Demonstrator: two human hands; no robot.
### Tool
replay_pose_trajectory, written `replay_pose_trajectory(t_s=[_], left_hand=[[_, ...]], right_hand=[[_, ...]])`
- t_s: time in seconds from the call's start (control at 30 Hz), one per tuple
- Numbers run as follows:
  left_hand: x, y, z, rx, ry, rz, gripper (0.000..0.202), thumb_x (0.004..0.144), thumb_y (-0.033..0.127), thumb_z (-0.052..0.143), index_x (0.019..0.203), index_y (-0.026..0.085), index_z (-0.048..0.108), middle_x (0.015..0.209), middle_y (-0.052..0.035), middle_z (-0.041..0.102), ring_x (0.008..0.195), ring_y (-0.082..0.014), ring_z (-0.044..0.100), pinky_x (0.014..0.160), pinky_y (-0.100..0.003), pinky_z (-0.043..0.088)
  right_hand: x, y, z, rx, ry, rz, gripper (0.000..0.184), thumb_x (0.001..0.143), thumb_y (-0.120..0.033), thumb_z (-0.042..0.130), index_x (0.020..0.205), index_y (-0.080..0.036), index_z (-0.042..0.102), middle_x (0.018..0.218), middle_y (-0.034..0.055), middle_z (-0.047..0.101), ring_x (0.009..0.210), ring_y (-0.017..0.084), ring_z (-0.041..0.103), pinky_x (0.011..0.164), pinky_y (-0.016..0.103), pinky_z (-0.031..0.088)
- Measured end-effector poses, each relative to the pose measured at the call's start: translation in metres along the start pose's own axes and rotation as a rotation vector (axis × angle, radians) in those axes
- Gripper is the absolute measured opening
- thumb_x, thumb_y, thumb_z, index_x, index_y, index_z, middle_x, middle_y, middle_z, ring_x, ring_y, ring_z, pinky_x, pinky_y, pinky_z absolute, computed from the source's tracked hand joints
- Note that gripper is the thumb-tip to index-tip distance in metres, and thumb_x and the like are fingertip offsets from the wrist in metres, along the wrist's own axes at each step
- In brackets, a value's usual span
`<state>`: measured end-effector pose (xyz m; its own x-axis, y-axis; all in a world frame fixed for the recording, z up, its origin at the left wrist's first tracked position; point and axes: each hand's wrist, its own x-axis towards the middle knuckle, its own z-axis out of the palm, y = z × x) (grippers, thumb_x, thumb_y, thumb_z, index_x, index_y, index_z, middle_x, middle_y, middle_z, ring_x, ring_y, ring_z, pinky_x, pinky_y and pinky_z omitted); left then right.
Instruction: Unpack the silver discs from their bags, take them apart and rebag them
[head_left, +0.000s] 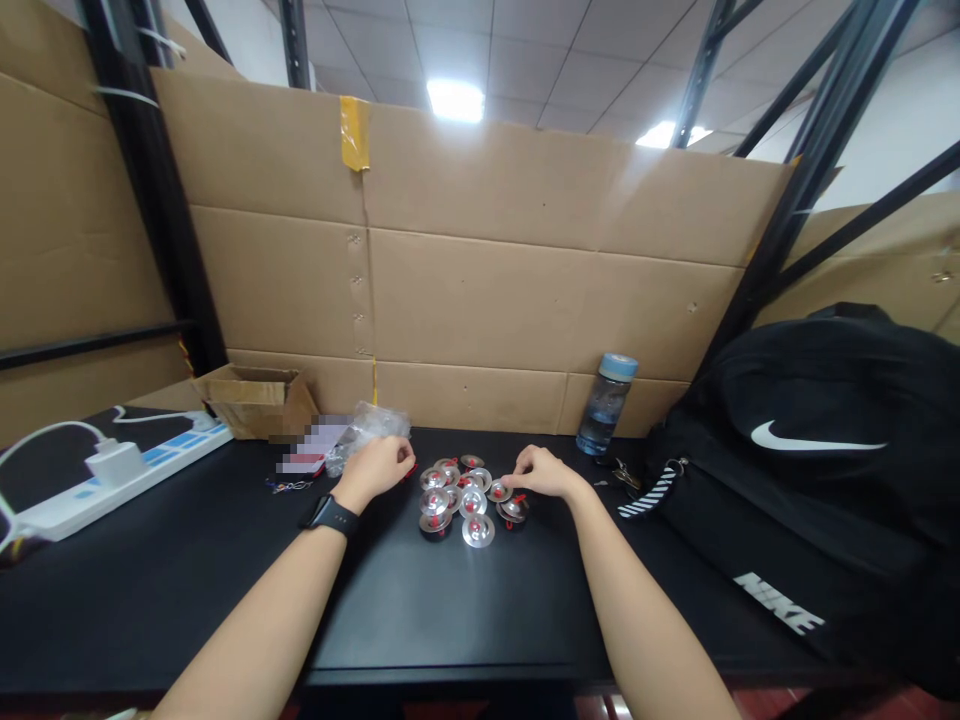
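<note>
Several small round silver parts with red centres (463,495) lie in a cluster on the black table (420,610). My left hand (379,466), a black watch on its wrist, rests at the cluster's left edge with its fingers curled; what it holds, if anything, is hidden. At the cluster's right edge my right hand (541,472) pinches its fingertips together over one of the silver parts (498,490).
A clear plastic bag (367,425) and an open cardboard box (259,398) lie behind the left hand. A white power strip (112,470) sits far left. A water bottle (607,402), keys (619,472) and a big black bag (817,480) stand at right. Cardboard walls stand behind.
</note>
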<state>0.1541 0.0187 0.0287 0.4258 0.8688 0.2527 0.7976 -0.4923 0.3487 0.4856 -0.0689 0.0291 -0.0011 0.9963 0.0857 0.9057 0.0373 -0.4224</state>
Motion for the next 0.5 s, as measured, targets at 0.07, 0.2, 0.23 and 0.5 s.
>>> replay_pose_trajectory(t_s=[0.07, 0.2, 0.23, 0.5], left_hand=[[0.0, 0.001, 0.0, -0.01, 0.014, 0.011, 0.019, 0.083, 0.03, 0.055, 0.084, 0.023, 0.072, 0.083, -0.0058, 0.074, 0.076, -0.0205, 0.067, 0.063, -0.026, 0.039], [-0.002, 0.007, 0.0, -0.043, 0.053, 0.065, 0.019, 0.084, 0.028, 0.055, 0.082, 0.022, 0.072, 0.081, -0.005, 0.073, 0.077, -0.0199, 0.067, 0.064, -0.026, 0.039], [-0.003, 0.011, 0.0, -0.068, 0.063, 0.095, 0.019, 0.085, 0.027, 0.055, 0.082, 0.021, 0.072, 0.08, -0.0048, 0.073, 0.076, -0.0193, 0.066, 0.065, -0.026, 0.04], [-0.015, 0.062, 0.005, -0.41, 0.134, 0.456, 0.02, 0.091, 0.024, 0.052, 0.096, 0.02, 0.071, 0.091, -0.0031, 0.074, 0.082, -0.0159, 0.067, 0.077, -0.025, 0.048]], right_hand=[[0.0, -0.008, 0.002, 0.002, -0.039, 0.004, 0.027, 0.069, -0.051, 0.077, 0.068, -0.024, 0.079, 0.084, 0.0032, 0.076, 0.083, 0.02, 0.066, 0.077, 0.028, 0.043], [0.0, -0.009, -0.001, 0.022, 0.03, 0.059, 0.011, 0.068, -0.03, 0.075, 0.06, -0.022, 0.075, 0.085, 0.0032, 0.076, 0.087, 0.021, 0.066, 0.072, 0.028, 0.041], [0.0, -0.007, -0.003, 0.029, 0.059, 0.069, 0.011, 0.069, -0.028, 0.072, 0.06, -0.021, 0.074, 0.085, 0.0037, 0.076, 0.087, 0.022, 0.066, 0.071, 0.028, 0.042], [0.001, -0.029, 0.004, 0.244, 0.253, -0.043, 0.018, 0.081, -0.024, 0.053, 0.078, -0.017, 0.069, 0.084, 0.0053, 0.076, 0.076, 0.018, 0.068, 0.07, 0.025, 0.047]])
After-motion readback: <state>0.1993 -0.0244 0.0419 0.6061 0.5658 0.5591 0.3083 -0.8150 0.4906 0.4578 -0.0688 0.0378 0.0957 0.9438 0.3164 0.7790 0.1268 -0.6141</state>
